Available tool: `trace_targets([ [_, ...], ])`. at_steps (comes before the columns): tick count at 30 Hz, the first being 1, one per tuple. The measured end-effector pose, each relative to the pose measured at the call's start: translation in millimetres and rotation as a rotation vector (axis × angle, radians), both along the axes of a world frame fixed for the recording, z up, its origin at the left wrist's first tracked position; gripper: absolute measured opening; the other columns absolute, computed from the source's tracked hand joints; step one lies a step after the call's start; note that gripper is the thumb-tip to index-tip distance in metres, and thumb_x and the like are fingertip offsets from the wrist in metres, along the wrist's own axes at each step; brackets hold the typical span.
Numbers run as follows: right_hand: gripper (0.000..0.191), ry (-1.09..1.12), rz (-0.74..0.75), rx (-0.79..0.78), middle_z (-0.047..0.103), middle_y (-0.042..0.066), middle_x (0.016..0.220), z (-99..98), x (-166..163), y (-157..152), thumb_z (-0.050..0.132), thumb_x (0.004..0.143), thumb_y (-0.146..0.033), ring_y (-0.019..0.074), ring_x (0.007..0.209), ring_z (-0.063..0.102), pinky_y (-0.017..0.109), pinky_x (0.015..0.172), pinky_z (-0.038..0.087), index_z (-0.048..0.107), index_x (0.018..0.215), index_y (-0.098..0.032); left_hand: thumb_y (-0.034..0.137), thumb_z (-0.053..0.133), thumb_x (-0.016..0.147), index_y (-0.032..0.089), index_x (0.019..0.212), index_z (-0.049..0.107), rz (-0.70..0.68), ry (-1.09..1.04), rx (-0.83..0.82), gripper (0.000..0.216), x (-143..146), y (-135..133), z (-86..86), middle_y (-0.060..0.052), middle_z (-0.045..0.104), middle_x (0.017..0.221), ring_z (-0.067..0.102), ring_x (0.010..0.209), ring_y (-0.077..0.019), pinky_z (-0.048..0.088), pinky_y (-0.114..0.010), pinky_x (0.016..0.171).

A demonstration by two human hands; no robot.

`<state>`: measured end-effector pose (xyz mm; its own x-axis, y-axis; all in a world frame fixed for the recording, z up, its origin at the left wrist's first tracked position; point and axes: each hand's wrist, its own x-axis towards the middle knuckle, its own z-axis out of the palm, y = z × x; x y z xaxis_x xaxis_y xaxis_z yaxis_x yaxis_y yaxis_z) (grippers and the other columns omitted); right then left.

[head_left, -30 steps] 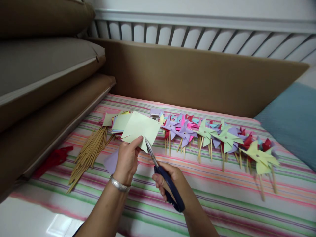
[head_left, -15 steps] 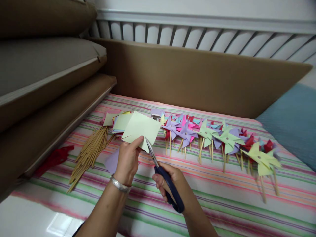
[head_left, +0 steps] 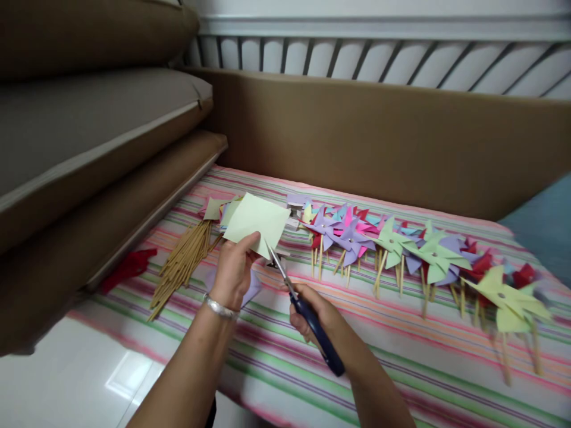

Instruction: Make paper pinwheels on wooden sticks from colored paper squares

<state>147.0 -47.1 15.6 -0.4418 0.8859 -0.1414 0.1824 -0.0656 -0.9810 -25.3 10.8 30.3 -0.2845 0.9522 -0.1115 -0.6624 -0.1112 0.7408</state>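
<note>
Between thumb and fingers, my left hand (head_left: 234, 267) grips a pale green square of paper (head_left: 256, 217) by its near edge. My right hand (head_left: 314, 312) is closed round the dark blue handles of a pair of scissors (head_left: 317, 333). The scissors' blades point up and left and meet the paper's near corner, close to my left thumb. Behind the paper lies a stack of coloured paper squares (head_left: 229, 212), partly hidden. A purple paper (head_left: 252, 288) lies on the cloth beneath my left hand, mostly covered by it.
A bundle of thin wooden sticks (head_left: 181, 267) lies at left beside a red piece (head_left: 129, 270). Rows of paper pinwheels (head_left: 435, 252) on sticks stretch to the right over the striped cloth (head_left: 285, 345). Brown cushions (head_left: 111, 172) are stacked at left; a brown panel (head_left: 379, 142) stands behind.
The view has shifted, so the surroundings sit farther right. The paper has turned slightly in my left hand, and the scissors stay at its near corner.
</note>
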Motion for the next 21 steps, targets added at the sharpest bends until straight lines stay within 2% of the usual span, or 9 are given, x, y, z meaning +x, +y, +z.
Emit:
trace_targets([
  [4, 0.05, 0.15, 0.071, 0.056, 0.048, -0.001, 0.073, 10.2, 25.7, 0.3, 0.054, 0.08, -0.054, 0.0085, 0.05, 0.043, 0.022, 0.045, 0.037, 0.046, 0.116, -0.02, 0.015, 0.073, 0.061, 0.015, 0.095, 0.065, 0.013, 0.077, -0.052, 0.035, -45.9, -14.6, -0.4, -0.005, 0.072, 0.087, 0.065, 0.07, -0.0159, 0.05, -0.026, 0.062],
  [7, 0.05, 0.263, -0.003, 0.07, 0.047, -0.001, 0.071, 14.9, 40.7, -0.4, 0.053, 0.081, -0.054, 0.0083, 0.048, 0.043, 0.022, 0.042, 0.036, 0.044, 0.116, -0.02, 0.013, 0.073, 0.061, 0.013, 0.091, 0.065, -0.071, 0.237, -0.202, 0.032, -75.6, -44.9, -10.0, -0.007, 0.071, 0.084, 0.065, 0.065, -0.0165, 0.052, -0.027, 0.058],
  [9, 0.048, 0.304, -0.05, 0.064, 0.048, -0.002, 0.07, 14.6, 44.8, -1.1, 0.055, 0.081, -0.052, 0.0086, 0.048, 0.044, 0.022, 0.041, 0.037, 0.044, 0.116, -0.02, 0.012, 0.073, 0.06, 0.013, 0.089, 0.065, -0.093, 0.31, -0.306, 0.031, -84.5, -68.2, -22.5, -0.007, 0.071, 0.082, 0.066, 0.065, -0.0183, 0.052, -0.028, 0.056],
  [11, 0.047, 0.336, -0.065, 0.045, 0.049, -0.002, 0.069, 12.6, 45.0, -1.7, 0.057, 0.08, -0.05, 0.0087, 0.048, 0.045, 0.022, 0.041, 0.038, 0.045, 0.115, -0.021, 0.013, 0.072, 0.061, 0.012, 0.087, 0.064, -0.124, 0.337, -0.41, 0.027, -84.1, -88.1, -36.4, -0.008, 0.071, 0.079, 0.066, 0.065, -0.0204, 0.053, -0.03, 0.054],
  [14, 0.046, 0.356, -0.07, 0.02, 0.049, -0.003, 0.067, 10.0, 43.4, -3.0, 0.06, 0.079, -0.048, 0.0081, 0.048, 0.046, 0.021, 0.041, 0.038, 0.046, 0.114, -0.021, 0.01, 0.068, 0.063, 0.011, 0.079, 0.062, -0.042, 0.293, -0.502, 0.017, -73.5, -103.5, -50.2, -0.007, 0.069, 0.07, 0.064, 0.058, -0.018, 0.051, -0.028, 0.052],
  [17, 0.046, 0.359, -0.086, 0.001, 0.05, -0.003, 0.067, 10.0, 44.7, -5.3, 0.061, 0.078, -0.048, 0.0077, 0.047, 0.046, 0.02, 0.04, 0.038, 0.047, 0.113, -0.02, 0.009, 0.066, 0.063, 0.011, 0.075, 0.06, -0.008, 0.29, -0.527, 0.014, -62.7, -100.4, -52.8, -0.006, 0.067, 0.064, 0.063, 0.054, -0.0163, 0.049, -0.027, 0.05],
  [21, 0.046, 0.373, -0.115, -0.011, 0.05, -0.004, 0.067, 10.7, 49.9, -9.2, 0.061, 0.078, -0.048, 0.0074, 0.047, 0.046, 0.02, 0.04, 0.038, 0.047, 0.112, -0.021, 0.009, 0.067, 0.061, 0.012, 0.074, 0.058, -0.05, 0.337, -0.554, 0.016, -55.2, -81.5, -53.7, -0.004, 0.065, 0.06, 0.062, 0.051, -0.0158, 0.049, -0.027, 0.05],
])
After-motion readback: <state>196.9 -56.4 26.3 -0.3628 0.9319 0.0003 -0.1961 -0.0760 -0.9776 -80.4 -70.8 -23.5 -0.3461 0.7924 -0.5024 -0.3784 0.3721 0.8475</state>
